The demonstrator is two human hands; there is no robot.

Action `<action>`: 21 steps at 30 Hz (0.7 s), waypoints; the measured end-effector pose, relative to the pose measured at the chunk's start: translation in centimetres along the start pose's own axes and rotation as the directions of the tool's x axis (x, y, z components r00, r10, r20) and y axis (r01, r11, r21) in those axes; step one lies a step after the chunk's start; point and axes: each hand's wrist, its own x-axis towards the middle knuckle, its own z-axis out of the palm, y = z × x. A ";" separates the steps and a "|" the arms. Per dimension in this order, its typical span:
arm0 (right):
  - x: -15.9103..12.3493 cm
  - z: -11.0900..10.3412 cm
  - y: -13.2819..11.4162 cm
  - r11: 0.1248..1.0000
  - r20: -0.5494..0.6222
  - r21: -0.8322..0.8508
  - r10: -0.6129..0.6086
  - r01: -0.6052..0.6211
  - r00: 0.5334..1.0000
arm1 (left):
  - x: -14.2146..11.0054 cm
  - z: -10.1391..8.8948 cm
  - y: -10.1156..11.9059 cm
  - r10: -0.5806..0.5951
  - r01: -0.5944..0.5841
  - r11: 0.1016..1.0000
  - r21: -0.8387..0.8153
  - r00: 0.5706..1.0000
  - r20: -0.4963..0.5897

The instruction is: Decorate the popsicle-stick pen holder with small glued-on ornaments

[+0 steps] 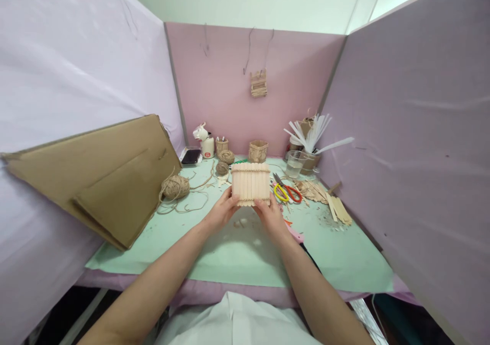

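Note:
A panel of popsicle sticks [250,184] is held up above the table, its pale sticks standing side by side. Twine runs along its top and bottom edges. My left hand [224,207] grips the lower left corner, and my right hand [269,211] grips the lower right corner, with the thumbs on the near face. The fingers behind the panel are hidden. To the right of the panel lie scissors with yellow handles [281,193] and scissors with red-orange handles [294,194]. Partly behind my right forearm is a pink-handled tool [295,234] with a black cord.
A large cardboard sheet [115,181] leans at left beside a ball of twine [175,187]. Along the back stand a white animal figurine [206,145], a woven pot [258,151], and a clear cup [294,165] near white glue sticks [312,133]. Loose popsicle sticks [339,210] lie at right.

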 end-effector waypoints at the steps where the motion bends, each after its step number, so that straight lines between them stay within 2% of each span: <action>1: 0.1 -0.1 0.2 1.000 -0.004 0.022 -0.012 0.012 1.000 | -0.1 0.1 0.4 -0.010 0.010 1.000 -0.012 1.000 0.027; 8: 0.0 0.0 0.1 0.992 0.015 0.117 -0.044 0.042 0.999 | -0.2 -0.6 1.4 -0.031 0.034 0.999 -0.018 0.988 0.152; 15: -0.6 0.9 -1.7 0.949 0.109 0.315 -0.015 -0.020 0.994 | 0.4 -2.2 0.7 -0.056 0.059 0.997 -0.040 0.996 0.074; 21: -0.7 1.1 -2.2 0.931 0.131 0.360 0.010 -0.057 0.991 | 0.5 -2.4 1.0 -0.071 0.074 0.996 -0.052 0.996 0.054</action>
